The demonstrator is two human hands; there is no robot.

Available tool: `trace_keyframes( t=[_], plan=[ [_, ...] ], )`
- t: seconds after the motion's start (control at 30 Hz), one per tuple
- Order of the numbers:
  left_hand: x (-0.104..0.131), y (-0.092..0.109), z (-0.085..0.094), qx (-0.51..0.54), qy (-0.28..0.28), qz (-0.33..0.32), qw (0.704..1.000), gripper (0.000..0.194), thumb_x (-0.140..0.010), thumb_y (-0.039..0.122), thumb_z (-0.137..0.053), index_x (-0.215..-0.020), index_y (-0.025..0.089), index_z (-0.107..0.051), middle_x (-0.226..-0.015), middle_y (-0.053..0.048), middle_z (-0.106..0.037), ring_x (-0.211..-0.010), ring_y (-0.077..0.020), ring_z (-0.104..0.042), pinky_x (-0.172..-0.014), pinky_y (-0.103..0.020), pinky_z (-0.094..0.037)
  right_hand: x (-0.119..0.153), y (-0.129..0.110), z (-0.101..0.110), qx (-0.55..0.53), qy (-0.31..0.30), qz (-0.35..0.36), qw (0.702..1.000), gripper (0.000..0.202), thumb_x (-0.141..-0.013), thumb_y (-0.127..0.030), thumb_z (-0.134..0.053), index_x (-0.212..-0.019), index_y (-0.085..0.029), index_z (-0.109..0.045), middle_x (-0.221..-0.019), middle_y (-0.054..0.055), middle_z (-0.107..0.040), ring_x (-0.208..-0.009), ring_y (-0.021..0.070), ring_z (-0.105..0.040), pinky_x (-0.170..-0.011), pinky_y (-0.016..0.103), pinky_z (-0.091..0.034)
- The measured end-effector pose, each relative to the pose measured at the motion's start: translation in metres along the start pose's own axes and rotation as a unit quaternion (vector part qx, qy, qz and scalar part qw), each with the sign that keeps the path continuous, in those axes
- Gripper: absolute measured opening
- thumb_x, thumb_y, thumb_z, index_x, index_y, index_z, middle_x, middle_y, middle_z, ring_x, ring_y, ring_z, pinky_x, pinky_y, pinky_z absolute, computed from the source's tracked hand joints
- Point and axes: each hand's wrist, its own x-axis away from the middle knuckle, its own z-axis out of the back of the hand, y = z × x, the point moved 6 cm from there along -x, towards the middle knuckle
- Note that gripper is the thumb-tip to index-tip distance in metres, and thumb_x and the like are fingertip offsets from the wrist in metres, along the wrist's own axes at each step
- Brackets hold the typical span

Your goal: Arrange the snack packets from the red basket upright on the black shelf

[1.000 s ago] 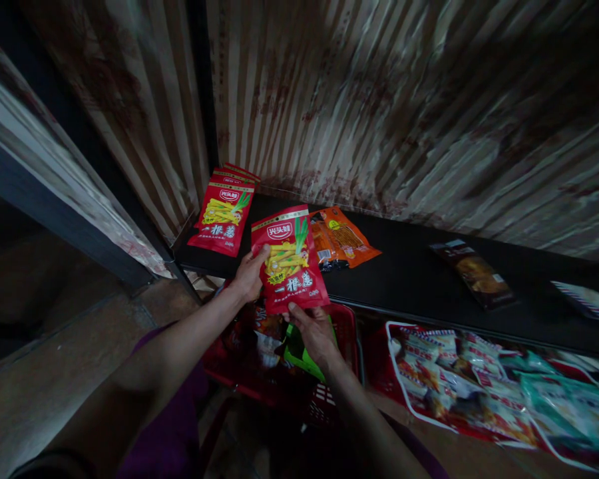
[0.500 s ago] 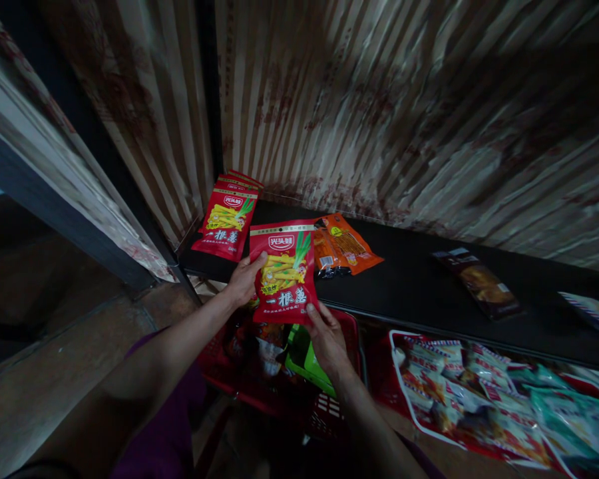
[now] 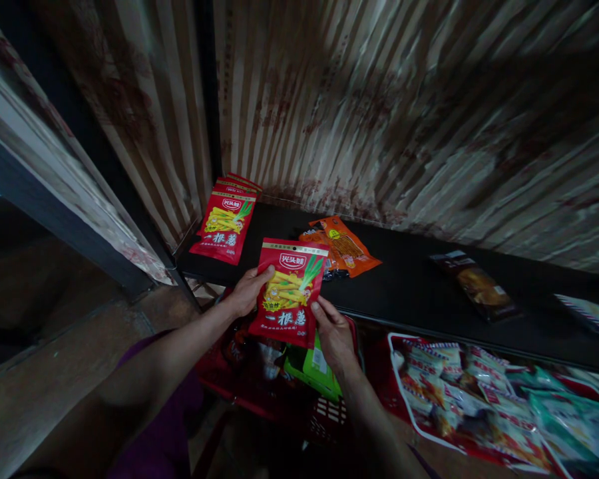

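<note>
A red snack bag [image 3: 290, 293] with yellow sticks and a green scallion printed on it is held up over the front edge of the black shelf [image 3: 404, 279]. My left hand [image 3: 248, 291] pinches its left side, thumb on the front. On the lower right side, my right hand [image 3: 333, 332] grips it, also thumb in front. Similar red bags [image 3: 223, 226] lie overlapped at the shelf's left end. Behind the held bag, orange snack packets [image 3: 349, 246] lie partly covered.
Below the shelf stands a red basket [image 3: 249, 399] with packets and a green box [image 3: 317, 369]. To its right, another red basket with a white rim [image 3: 414, 416] holds several bags. A dark brown packet [image 3: 479, 283] lies farther right. A dark post [image 3: 212, 100] rises at the back left.
Both hands have brought the red snack bag slightly down and to the right, showing more of the orange packets behind it. The bags on the shelf have stayed put.
</note>
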Motion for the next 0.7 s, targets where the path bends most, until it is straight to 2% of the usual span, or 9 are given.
trace_keyframes(
  t=[0.47, 0.7],
  plan=[
    [0.0047, -0.0076, -0.0004, -0.013, -0.035, 0.009, 0.999, 0.043, -0.068, 0.049, -0.074, -0.092, 0.014, -0.07, -0.095, -0.012, -0.074, -0.088, -0.0269, -0.069, -0.09, -0.041, -0.049, -0.0043, -0.0027, 0.0012, -0.001, 0.009, 0.027, 1.0, 0.033, -0.062, -0.038, -0.081, -0.091, -0.024, -0.073, -0.088, 0.001, -0.075, -0.075, 0.0179, -0.07, -0.071, 0.03, -0.056],
    [0.0076, -0.0026, -0.0033, 0.005, -0.047, 0.027, 0.998, 0.044, -0.066, 0.048, -0.076, -0.089, 0.012, -0.071, -0.094, -0.014, -0.073, -0.089, -0.0288, -0.069, -0.092, -0.042, -0.048, 0.0007, -0.004, -0.0015, -0.026, 0.02, 0.014, 0.999, 0.035, -0.056, -0.038, -0.084, -0.085, -0.023, -0.073, -0.083, 0.001, -0.075, -0.07, 0.0185, -0.069, -0.067, 0.03, -0.057]
  ],
)
